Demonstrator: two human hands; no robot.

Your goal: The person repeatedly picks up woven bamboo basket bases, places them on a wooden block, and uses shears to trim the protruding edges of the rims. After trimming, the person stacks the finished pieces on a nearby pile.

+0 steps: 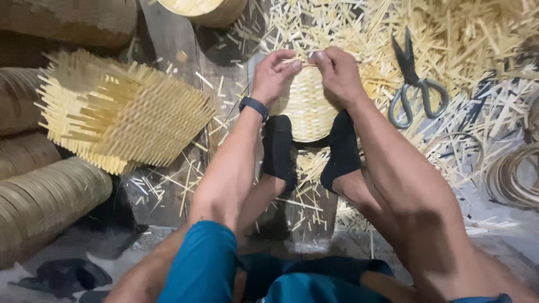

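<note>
Both hands, left hand [273, 76] and right hand [338, 73], pinch the top rim of a small woven basket [306, 109] held upright between black-socked feet [279, 150]; scissors [414, 81] lie right among bamboo offcuts [471, 39].

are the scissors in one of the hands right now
No, the scissors lie apart on the bamboo offcuts, while the left hand and right hand both grip the small woven basket.

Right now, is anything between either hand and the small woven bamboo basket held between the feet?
Nothing visible. The left hand and right hand both pinch the top rim of the small pale woven bamboo basket; the grey metal scissors lie apart, to the right.
</note>
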